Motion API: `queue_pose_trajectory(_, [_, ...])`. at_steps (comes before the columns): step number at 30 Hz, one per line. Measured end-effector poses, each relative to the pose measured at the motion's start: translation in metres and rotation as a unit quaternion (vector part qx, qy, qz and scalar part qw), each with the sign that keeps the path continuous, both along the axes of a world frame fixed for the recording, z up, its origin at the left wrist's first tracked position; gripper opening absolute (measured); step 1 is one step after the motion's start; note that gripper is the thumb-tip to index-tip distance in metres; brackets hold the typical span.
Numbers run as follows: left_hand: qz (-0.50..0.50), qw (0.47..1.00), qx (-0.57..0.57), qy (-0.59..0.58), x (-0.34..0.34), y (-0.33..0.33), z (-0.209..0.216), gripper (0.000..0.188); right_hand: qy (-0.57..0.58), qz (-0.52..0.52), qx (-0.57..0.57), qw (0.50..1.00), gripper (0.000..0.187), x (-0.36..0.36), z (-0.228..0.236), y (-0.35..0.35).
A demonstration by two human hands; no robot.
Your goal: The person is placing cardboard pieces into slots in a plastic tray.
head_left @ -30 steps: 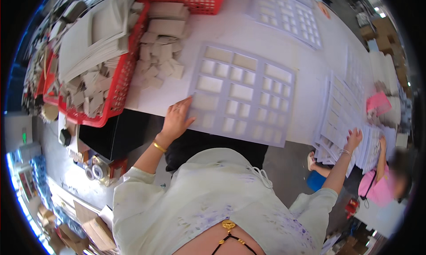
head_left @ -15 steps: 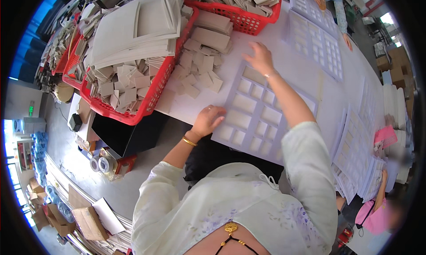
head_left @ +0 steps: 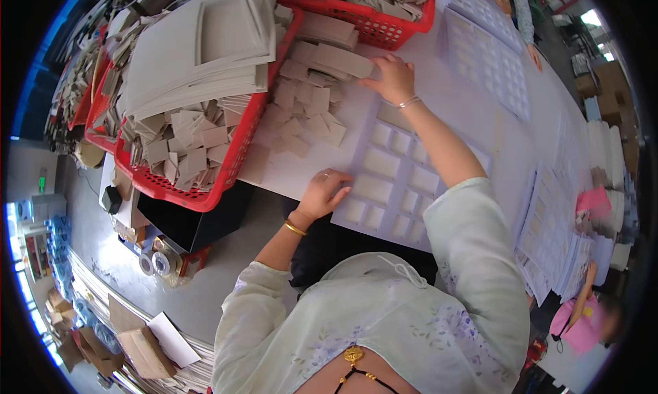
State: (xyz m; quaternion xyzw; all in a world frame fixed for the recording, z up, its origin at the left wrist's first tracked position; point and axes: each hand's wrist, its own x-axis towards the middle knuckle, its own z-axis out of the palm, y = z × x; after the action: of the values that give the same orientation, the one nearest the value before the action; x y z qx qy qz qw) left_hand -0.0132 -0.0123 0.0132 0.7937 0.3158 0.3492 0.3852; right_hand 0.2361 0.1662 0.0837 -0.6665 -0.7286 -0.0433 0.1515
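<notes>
Before me on the white table lies a pale lilac frame panel (head_left: 404, 167) with rows of rectangular openings. My left hand (head_left: 321, 192) rests at its left edge, fingers loosely bent, thumb apart, fingertips touching or nearly touching the rim; it holds nothing visible. Beyond the panel's far left corner, my right hand (head_left: 393, 80) pinches the right end of a long grey cardboard piece (head_left: 341, 61). That piece tops a stack beside the red basket. Smaller grey cardboard squares (head_left: 308, 103) lie scattered just nearer to me.
A red basket (head_left: 236, 144) heaped with cardboard pieces and large sheets (head_left: 164, 65) stands at left; another red basket (head_left: 384, 32) is at the back. Similar panels (head_left: 486, 65) lie far right, with more stacked (head_left: 541, 216) at right. Two other people work at the table's edges.
My right hand has moved slightly left and down from above the table, and its fingers have closed on the cardboard piece's end. My left hand stays by the panel's edge.
</notes>
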Motion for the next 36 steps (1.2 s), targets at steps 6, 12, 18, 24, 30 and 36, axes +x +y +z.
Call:
queue_pose_trajectory(6, [0.007,1.000,-0.022,0.016,0.001,0.000,-0.003,0.019,0.192,-0.040,-0.003,0.981,0.056,0.142,-0.011,-0.098])
queue_pose_trajectory(12, [0.033,0.999,-0.006,0.027,0.004,-0.001,-0.002,0.017,0.165,-0.139,-0.155,0.964,0.060,0.289,-0.018,-0.237])
queue_pose_trajectory(18, [0.052,0.998,-0.033,0.025,0.006,-0.004,-0.008,0.014,0.054,-0.184,-0.217,0.957,0.058,0.296,-0.008,-0.268])
queue_pose_trajectory(24, [0.065,0.996,-0.050,0.025,0.010,-0.005,-0.010,0.012,0.046,-0.158,-0.228,0.960,0.055,0.297,-0.018,-0.255])
queue_pose_trajectory(30, [0.068,0.995,-0.075,0.021,0.010,-0.006,-0.012,0.011,0.028,-0.161,-0.303,0.939,0.061,0.293,-0.016,-0.245])
queue_pose_trajectory(36, [0.051,0.998,-0.031,0.032,0.006,-0.003,-0.015,0.013,0.071,-0.195,-0.182,0.961,0.068,0.289,-0.032,-0.258])
